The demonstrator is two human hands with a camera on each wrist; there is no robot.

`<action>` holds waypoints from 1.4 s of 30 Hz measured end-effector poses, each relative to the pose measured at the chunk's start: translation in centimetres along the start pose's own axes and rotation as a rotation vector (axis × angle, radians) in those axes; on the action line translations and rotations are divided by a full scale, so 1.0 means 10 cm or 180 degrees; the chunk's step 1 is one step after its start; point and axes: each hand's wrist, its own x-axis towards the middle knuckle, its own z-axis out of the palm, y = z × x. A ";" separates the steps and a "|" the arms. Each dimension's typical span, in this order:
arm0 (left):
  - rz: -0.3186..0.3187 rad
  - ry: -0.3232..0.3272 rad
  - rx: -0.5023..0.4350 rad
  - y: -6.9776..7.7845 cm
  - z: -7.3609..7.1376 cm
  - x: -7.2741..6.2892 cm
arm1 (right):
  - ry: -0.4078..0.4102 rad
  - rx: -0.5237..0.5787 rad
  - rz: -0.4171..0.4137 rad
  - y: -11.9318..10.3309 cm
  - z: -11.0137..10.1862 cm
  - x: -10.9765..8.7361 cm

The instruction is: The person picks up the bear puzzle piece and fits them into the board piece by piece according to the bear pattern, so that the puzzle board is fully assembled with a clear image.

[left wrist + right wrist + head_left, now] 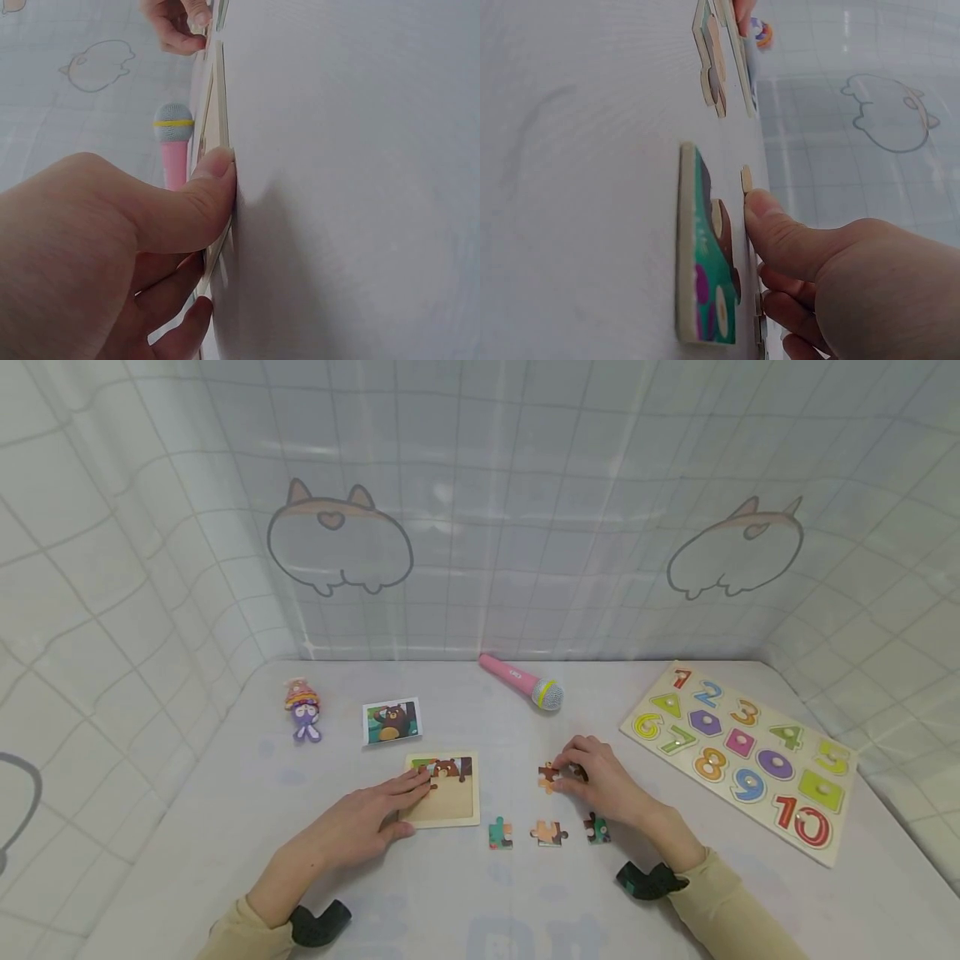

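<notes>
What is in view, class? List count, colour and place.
Table: 1, white, under toys
Backdrop: 1, white, around table
Drawings: 2 whole, grey, on backdrop
Doll: 1, purple, far left
Card: 1, multicoloured, right of doll
Mic: 1, pink, far middle
Number board: 1, beige, right
Tray: 1, beige, nearer than card
Fitted pieces: unclear count, brown, green, in tray
Loose pieces: 5 showing, brown, peach, green, right of tray
Wrist units: 2, black, at wrists
Sleeves: 2, beige, on arms
Left hand: 1, on tray
Right hand: 1, pinching a piece

table (420,902) holds tray (476,789), puzzle pieces (549,833), card (392,722), doll (304,720), microphone (519,680), number board (806,756)
</notes>
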 end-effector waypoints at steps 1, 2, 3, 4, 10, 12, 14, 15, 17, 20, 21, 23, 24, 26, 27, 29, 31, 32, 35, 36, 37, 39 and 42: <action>-0.0003 -0.0001 -0.0005 0.00 0.00 0.00 | -0.0001 -0.0007 0.0004 0.00 0.00 0.00; -0.0007 0.0000 -0.0010 0.00 0.00 0.00 | -0.0001 -0.0011 -0.0005 -0.01 0.00 0.00; -0.0010 -0.0001 -0.0012 0.00 0.00 -0.01 | 0.0000 -0.0016 -0.0015 -0.01 0.00 0.00; -0.0009 0.0000 -0.0021 0.00 0.00 -0.01 | 0.0004 -0.0021 -0.0027 -0.01 0.00 0.00; -0.0012 0.0006 -0.0035 0.00 0.00 -0.01 | 0.0036 -0.0050 -0.0094 -0.02 0.01 -0.01; -0.0014 0.0012 -0.0030 -0.01 0.00 -0.01 | 0.0046 -0.0044 -0.0096 -0.02 0.01 -0.01; -0.0015 0.0016 -0.0039 -0.01 0.00 -0.01 | 0.0056 -0.0040 -0.0090 -0.03 0.01 0.00; -0.0018 0.0017 -0.0042 -0.02 0.00 -0.01 | 0.0060 -0.0044 -0.0085 -0.04 0.01 0.00; -0.0017 0.0019 -0.0045 -0.02 0.01 -0.01 | 0.0064 -0.0036 -0.0069 -0.05 0.01 0.00; -0.0016 0.0029 -0.0044 -0.03 0.01 -0.01 | 0.0057 -0.0002 -0.0073 -0.08 0.00 0.01; -0.0012 0.0036 -0.0039 -0.03 0.02 -0.01 | 0.0056 0.0009 -0.0078 -0.09 0.00 0.01; 0.0003 0.0050 -0.0035 -0.03 0.03 -0.01 | 0.0070 0.0022 -0.0118 -0.10 0.01 0.02; -0.0002 0.0053 -0.0036 -0.03 0.03 -0.01 | 0.0077 0.0027 -0.0149 -0.11 0.02 0.02; -0.0019 0.0054 -0.0043 -0.03 0.04 -0.01 | 0.0091 0.0030 -0.0188 -0.13 0.03 0.03; -0.0020 0.0056 -0.0043 -0.03 0.04 0.00 | 0.0097 0.0029 -0.0192 -0.14 0.04 0.03; -0.0046 0.0047 -0.0061 -0.02 0.04 0.00 | 0.0114 0.0042 -0.0194 -0.17 0.06 0.05; -0.0067 0.0041 -0.0082 -0.02 0.04 0.00 | 0.0134 0.0072 -0.0190 -0.21 0.08 0.07; -0.0066 0.0040 -0.0087 -0.02 0.04 0.00 | 0.0154 0.0074 -0.0205 -0.23 0.09 0.09; -0.0064 0.0042 -0.0118 -0.02 0.03 -0.01 | 0.0203 0.0103 -0.0286 -0.31 0.14 0.15; -0.0059 0.0043 -0.0123 -0.02 0.03 -0.01 | 0.0203 0.0117 -0.0312 -0.35 0.16 0.17; -0.0054 0.0046 -0.0135 -0.02 0.03 -0.01 | 0.0199 0.0114 -0.0343 -0.38 0.18 0.19; -0.0052 0.0050 -0.0153 -0.02 0.02 -0.01 | 0.0170 0.0113 -0.0386 -0.44 0.23 0.23; -0.0046 0.0055 -0.0150 -0.02 0.02 -0.01 | 0.0103 0.0145 -0.0456 -0.53 0.31 0.29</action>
